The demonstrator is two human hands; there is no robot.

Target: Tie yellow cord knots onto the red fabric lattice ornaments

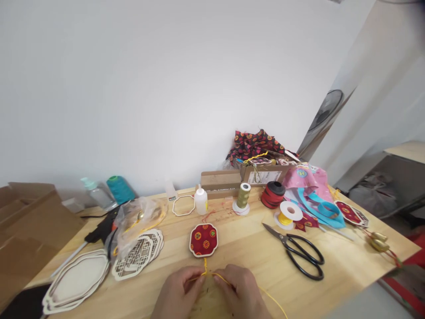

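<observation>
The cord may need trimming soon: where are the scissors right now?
In the head view, the black scissors lie on the wooden table, right of the right hand pinching the yellow cord, just in front of the yellow spool.

Matt wooden table, glossy black scissors, cloth-faced ornament

On the table, the plaque is placed centrally. The cord is run from its near edge to the left hand and right hand, set side by side before it. The scissors are laid to its right, the stacked panels to its left. The glue bottle and thread spool are stood behind it.
</observation>
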